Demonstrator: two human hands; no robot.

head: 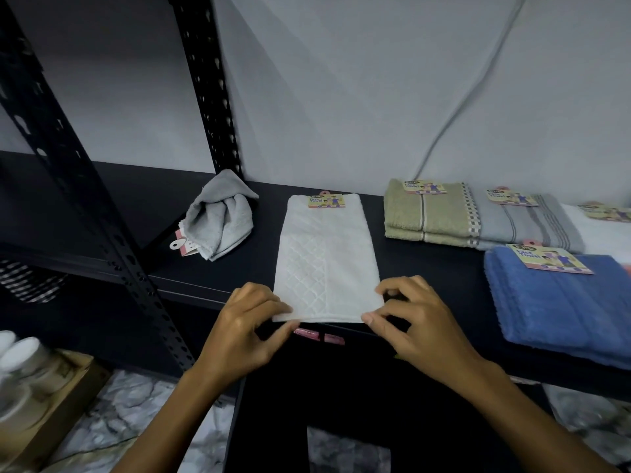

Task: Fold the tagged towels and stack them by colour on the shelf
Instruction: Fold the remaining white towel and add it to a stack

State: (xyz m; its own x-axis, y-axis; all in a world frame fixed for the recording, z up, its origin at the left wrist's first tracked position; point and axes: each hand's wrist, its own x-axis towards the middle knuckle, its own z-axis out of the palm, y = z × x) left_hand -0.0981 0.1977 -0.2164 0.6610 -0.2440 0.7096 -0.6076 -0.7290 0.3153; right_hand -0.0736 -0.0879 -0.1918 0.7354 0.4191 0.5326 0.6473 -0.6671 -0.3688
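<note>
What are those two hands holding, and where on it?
The white towel: left hand pinches its near left corner, right hand its near right corner.

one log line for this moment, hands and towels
left hand: pinching white towel near corner | right hand: pinching other near corner | grey towel: crumpled, unfolded | shelf

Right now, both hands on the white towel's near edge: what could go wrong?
1. The white towel is pinched at its near corners by the left hand and right hand; its edge overhangs the shelf front, so a loose grip may let it slip off.
2. Folding away may bury its tag.
3. The grey towel lies crumpled, unfolded, easy to forget.
</note>
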